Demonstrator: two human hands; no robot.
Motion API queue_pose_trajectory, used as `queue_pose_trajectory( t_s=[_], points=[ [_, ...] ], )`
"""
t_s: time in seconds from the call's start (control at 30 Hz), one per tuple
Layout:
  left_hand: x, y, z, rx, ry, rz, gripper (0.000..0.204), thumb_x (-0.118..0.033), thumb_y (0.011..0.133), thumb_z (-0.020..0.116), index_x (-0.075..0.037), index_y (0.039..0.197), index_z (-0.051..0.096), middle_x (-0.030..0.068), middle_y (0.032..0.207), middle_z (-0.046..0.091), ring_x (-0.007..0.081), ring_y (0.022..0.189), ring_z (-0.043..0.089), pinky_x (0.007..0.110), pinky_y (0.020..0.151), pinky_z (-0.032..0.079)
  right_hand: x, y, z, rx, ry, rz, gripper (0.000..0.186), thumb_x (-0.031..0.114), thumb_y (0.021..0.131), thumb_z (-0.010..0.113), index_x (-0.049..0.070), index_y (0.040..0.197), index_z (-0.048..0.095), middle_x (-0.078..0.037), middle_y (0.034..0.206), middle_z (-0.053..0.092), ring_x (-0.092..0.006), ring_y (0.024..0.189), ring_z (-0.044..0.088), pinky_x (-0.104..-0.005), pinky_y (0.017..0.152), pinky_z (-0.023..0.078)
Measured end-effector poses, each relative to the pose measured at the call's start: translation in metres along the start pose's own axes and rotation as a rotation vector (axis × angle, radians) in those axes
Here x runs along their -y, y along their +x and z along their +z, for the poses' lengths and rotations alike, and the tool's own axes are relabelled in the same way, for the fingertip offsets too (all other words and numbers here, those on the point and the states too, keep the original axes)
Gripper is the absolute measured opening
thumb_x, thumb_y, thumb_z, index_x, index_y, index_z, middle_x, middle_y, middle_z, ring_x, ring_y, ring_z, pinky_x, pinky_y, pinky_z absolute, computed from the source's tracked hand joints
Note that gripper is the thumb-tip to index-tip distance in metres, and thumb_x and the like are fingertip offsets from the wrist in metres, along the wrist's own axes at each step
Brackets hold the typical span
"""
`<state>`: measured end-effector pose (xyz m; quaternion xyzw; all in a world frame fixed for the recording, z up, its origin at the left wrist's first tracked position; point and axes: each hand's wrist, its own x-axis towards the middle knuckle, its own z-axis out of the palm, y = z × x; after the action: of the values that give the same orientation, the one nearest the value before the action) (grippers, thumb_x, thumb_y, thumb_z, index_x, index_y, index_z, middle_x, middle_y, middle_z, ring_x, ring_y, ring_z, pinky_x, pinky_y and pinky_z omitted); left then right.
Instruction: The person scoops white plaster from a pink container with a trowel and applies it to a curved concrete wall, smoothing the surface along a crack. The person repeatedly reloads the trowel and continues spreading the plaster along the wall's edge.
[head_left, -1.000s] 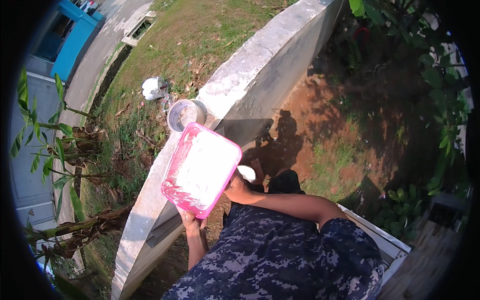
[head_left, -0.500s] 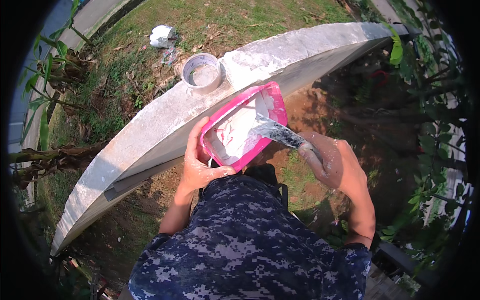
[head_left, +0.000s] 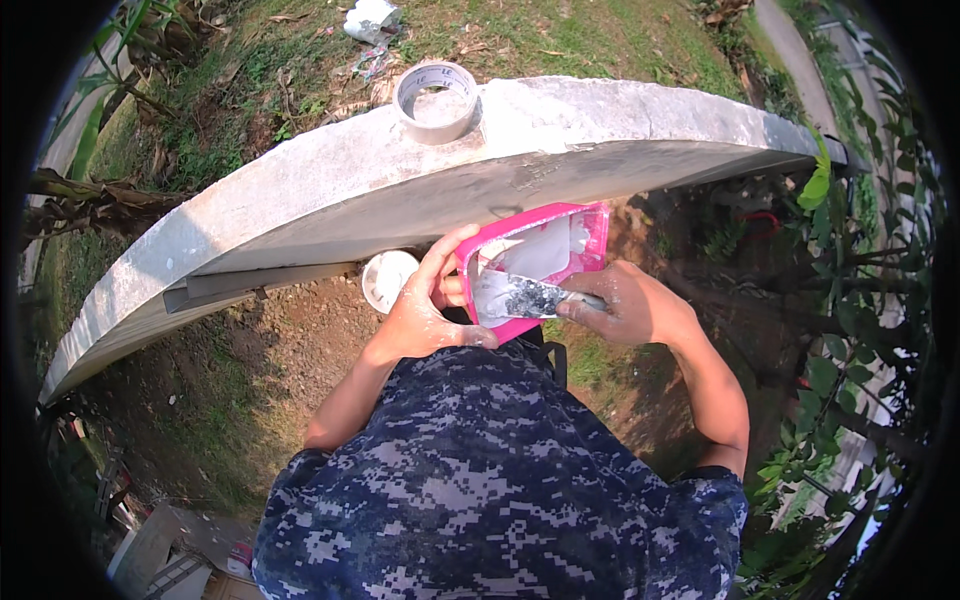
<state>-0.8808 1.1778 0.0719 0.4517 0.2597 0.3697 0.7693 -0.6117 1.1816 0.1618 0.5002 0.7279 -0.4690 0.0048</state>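
Note:
My left hand (head_left: pixel 425 310) grips the left end of a pink plastic tub (head_left: pixel 597 238), its thumb along the near rim and its fingers around the outer wall. White paste (head_left: pixel 540 252) coats the tub's floor and inner walls. In my right hand (head_left: pixel 625 305) is a putty knife (head_left: pixel 535 297), its blade smeared white and dark. The blade lies inside the tub, low against the paste at the left end near my left hand. White specks and smears cover both hands.
A curved concrete wall (head_left: pixel 290 175) runs across in front of me, with a roll of tape (head_left: pixel 436 125) on its top. Below stands a white round container (head_left: pixel 388 280) on the soil. A crumpled white bag (head_left: pixel 372 20) lies on the grass beyond. Leafy branches (head_left: pixel 825 380) hang at right.
The putty knife has moved left and nearer within the tub. Both hands and the tub have shifted right in the view, and the white round container has come into sight.

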Motion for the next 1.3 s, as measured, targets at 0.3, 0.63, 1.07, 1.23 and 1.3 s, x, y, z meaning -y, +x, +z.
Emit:
queue_pose_trajectory(
  t_s=[0.3, 0.63, 1.07, 1.23, 1.3],
  points=[
    [0.08, -0.007, 0.048, -0.464, -0.17, 0.165, 0.116, -0.006, 0.058, 0.092, -0.004, 0.15, 0.021, 0.0128, 0.145, 0.041, 0.0213, 0.125, 0.051, 0.038, 0.105, 0.044, -0.119, -0.001, -0.034, 0.391, 0.521, 0.137, 0.023, 0.024, 0.096, 0.059, 0.003, 0.104, 0.065, -0.001, 0.065, 0.059, -0.0057, 0.049, 0.049, -0.0243, 0.044, 0.037],
    [0.168, -0.054, 0.116, -1.145, -0.323, 0.458, 0.118, -0.033, 0.052, 0.096, -0.001, 0.145, 0.029, 0.0088, 0.139, 0.048, 0.022, 0.128, 0.048, 0.039, 0.111, 0.038, -0.149, 0.033, -0.068, -0.504, -0.347, -0.611, 0.053, -0.004, 0.08, 0.064, 0.013, 0.13, 0.059, -0.016, 0.092, 0.055, -0.0269, 0.079, 0.055, -0.0385, 0.072, 0.049],
    [0.195, -0.06, 0.125, -1.22, -0.305, 0.445, 0.118, -0.037, 0.053, 0.095, -0.001, 0.145, 0.03, 0.0098, 0.14, 0.047, 0.0224, 0.129, 0.047, 0.039, 0.111, 0.037, -0.171, 0.075, -0.068, -0.708, -1.049, -0.715, 0.065, -0.004, 0.075, 0.059, 0.03, 0.131, 0.061, -0.014, 0.1, 0.055, -0.0303, 0.084, 0.054, -0.0394, 0.072, 0.045],
    [0.19, -0.06, 0.116, -1.191, -0.279, 0.399, 0.117, -0.036, 0.053, 0.095, -0.001, 0.144, 0.031, 0.0094, 0.139, 0.048, 0.0222, 0.128, 0.048, 0.039, 0.111, 0.037, -0.185, 0.063, -0.082, -0.694, -1.204, -0.64, 0.062, 0.003, 0.079, 0.057, 0.032, 0.134, 0.058, -0.011, 0.099, 0.054, -0.0281, 0.082, 0.053, -0.0379, 0.066, 0.041],
    [0.191, -0.061, 0.113, -1.193, -0.279, 0.404, 0.116, -0.035, 0.054, 0.095, -0.001, 0.144, 0.031, 0.0093, 0.138, 0.049, 0.0221, 0.128, 0.048, 0.039, 0.111, 0.037, -0.192, 0.052, -0.085, -0.707, -1.192, -0.626, 0.061, 0.003, 0.08, 0.057, 0.032, 0.133, 0.059, -0.011, 0.098, 0.053, -0.0275, 0.08, 0.052, -0.0373, 0.067, 0.04]
  ],
)
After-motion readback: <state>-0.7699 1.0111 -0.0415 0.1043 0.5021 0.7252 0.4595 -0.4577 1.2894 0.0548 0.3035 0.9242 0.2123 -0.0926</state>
